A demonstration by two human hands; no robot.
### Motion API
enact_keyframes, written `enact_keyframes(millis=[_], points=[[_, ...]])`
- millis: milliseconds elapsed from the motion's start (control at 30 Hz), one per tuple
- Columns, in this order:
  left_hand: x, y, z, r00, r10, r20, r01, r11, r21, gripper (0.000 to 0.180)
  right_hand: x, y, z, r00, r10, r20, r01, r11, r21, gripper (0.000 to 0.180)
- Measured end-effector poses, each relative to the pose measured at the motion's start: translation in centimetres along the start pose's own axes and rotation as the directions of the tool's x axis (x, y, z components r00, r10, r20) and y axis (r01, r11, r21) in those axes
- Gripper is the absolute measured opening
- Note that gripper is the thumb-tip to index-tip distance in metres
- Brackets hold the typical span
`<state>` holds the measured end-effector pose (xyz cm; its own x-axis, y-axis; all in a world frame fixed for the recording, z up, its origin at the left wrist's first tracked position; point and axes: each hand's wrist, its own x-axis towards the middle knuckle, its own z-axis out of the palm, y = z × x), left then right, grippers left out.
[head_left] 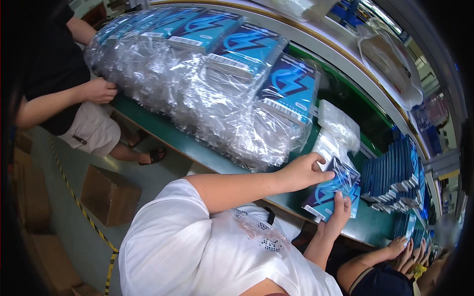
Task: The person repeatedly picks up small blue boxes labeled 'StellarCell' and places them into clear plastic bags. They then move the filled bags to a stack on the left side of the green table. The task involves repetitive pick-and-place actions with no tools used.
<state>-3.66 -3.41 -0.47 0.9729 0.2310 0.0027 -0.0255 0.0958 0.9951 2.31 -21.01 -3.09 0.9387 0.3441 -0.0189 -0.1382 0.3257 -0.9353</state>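
A flat blue and dark purple box (322, 201) with a lightning-bolt print is tilted in front of me above the green table. My right hand (340, 212) grips its right side, with fingers curled over the edge. My left hand (311, 170) is at the box's upper end, thumb and forefinger apart, the thumb near its edge. Glossy clear plastic (345, 170) shows around the upper end; how far it covers the box I cannot make out. Just beyond lies a stack of clear plastic bags (338, 129).
A long row of similar boxes in clear bags (289, 88) fills the table's left side. Stacked unbagged boxes (392, 170) stand at the right. One person (54, 74) stands at the far left; other people's hands (397, 247) work at the lower right. A cardboard box (109, 195) sits on the floor.
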Motion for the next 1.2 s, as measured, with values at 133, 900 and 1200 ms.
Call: enact_keyframes(millis=[133, 900, 1200], points=[[0.1, -1.5, 2.4, 0.999, 0.035, 0.013, -0.025, 0.888, -0.460, 0.032, -0.2, -0.2, 0.0, 0.991, 0.082, 0.106, -0.064, 0.983, -0.170, 0.018], [-4.3, 8.6, 1.3, 0.965, 0.256, 0.050, -0.240, 0.947, -0.214, 0.041, -3.3, -7.2, 5.3, 0.504, -0.404, 0.763, 0.465, 0.872, 0.154, 0.040], [-3.6, 11.8, -7.1, 0.788, 0.615, 0.003, -0.032, 0.037, 0.999, 0.038, -1.0, -4.6, 0.8, 0.889, -0.187, 0.418, 0.300, 0.927, -0.224, 0.018]])
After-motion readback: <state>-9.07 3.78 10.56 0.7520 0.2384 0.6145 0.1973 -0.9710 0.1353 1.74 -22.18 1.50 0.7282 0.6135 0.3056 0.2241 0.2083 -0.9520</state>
